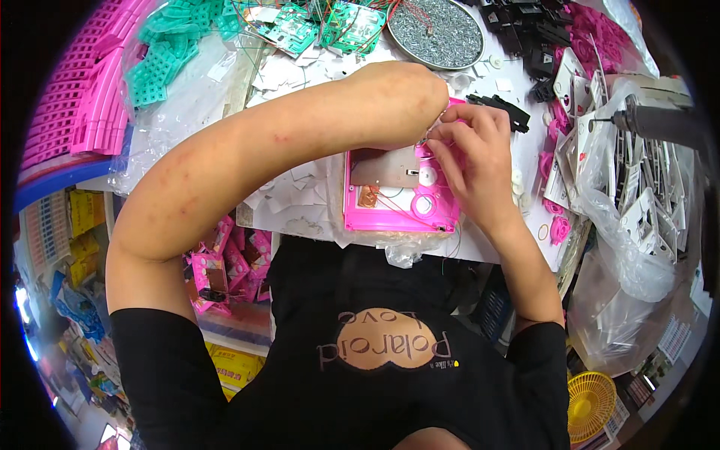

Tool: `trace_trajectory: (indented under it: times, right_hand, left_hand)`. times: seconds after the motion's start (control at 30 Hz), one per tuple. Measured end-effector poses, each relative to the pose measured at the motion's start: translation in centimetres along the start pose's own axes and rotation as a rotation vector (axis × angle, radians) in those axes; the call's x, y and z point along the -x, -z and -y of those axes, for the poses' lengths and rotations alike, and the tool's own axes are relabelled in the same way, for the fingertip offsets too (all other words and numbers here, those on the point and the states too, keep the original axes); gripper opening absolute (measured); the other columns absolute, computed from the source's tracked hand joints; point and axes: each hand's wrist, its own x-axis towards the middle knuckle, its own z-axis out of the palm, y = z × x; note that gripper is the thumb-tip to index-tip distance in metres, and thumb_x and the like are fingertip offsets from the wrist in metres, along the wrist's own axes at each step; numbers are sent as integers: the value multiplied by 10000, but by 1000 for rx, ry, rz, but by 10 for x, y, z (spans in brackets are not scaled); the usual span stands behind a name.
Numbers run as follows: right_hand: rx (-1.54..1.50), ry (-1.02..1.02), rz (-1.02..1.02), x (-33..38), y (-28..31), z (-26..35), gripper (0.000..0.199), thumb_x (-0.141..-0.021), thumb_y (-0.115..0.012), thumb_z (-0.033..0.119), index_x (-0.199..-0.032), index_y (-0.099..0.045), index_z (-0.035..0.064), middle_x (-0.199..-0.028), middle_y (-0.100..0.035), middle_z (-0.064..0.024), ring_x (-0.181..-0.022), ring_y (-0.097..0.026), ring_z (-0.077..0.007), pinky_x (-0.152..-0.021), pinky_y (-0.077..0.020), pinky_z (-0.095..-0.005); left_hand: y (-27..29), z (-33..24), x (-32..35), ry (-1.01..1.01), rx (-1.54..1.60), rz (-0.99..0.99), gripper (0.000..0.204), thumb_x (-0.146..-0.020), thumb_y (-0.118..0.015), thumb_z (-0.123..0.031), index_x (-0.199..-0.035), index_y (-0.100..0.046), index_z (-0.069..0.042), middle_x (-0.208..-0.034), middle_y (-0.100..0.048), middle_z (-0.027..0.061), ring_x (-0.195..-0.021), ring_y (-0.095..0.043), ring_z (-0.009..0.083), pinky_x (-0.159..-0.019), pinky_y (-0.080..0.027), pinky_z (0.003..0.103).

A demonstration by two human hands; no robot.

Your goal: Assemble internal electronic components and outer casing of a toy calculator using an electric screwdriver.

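A pink plastic casing [401, 224] lies on the table in front of me, with a grey plate [384, 178], a pink ring [424, 204] and thin wires inside it. My left arm reaches across its far edge. My left hand [415, 91] is bent down over the casing's far right part, its fingers hidden behind the wrist. From the right, my right hand [477, 152] comes in at the upper right corner. Its thumb and fingertips are drawn together on something too small to make out, close by the left hand.
A round tray of screws [439, 34] stands at the back, right of green circuit boards [352, 28]. Black plastic parts [501, 111] lie just beyond my right hand. Pink panels [97, 97] and turquoise keypads [161, 64] are left; white panels [645, 225] in clear plastic stand right.
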Motion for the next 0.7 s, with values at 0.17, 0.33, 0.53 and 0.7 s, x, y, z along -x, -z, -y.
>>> trace_trajectory:
  times: [0.17, 0.33, 0.53, 0.7]
  right_hand:
    - [-70, -115, 60, -1, 0, 1, 123, -773, -780, 93, -885, -732, 78, -1059, -641, -71, -1062, -511, -327, -914, -444, -418]
    - [-67, -40, 87, -4, 4, -2, 119, -772, -773, 87, -877, -723, 64, -1054, -639, -82, -1055, -511, -328, -920, -442, -425]
    - [-94, -23, 2, -1, -4, -3, 140, -786, -761, 59, -909, -695, 61, -1035, -657, -103, -1005, -539, -327, -874, -457, -417]
    - [-143, 84, -20, 6, -4, -9, 180, -788, -761, 26, -943, -674, 53, -913, -678, -92, -860, -612, -313, -798, -486, -408]
  left_hand:
    - [0, 1, 2, -9, 1, -42, 127, -813, -730, -175, -812, -718, -48, -770, -690, 168, -784, -688, 371, -722, -543, 475]
    - [-1, -7, 0, -19, -72, -46, 140, -849, -673, -185, -844, -743, -64, -772, -689, 168, -766, -691, 370, -688, -545, 483]
    - [-8, 2, 5, -8, -31, -75, 111, -825, -676, -155, -839, -729, -59, -779, -687, 163, -788, -684, 371, -714, -540, 489]
    - [-17, 6, 10, -14, -6, -147, 99, -817, -688, -148, -817, -714, -52, -807, -687, 157, -829, -676, 365, -764, -534, 483]
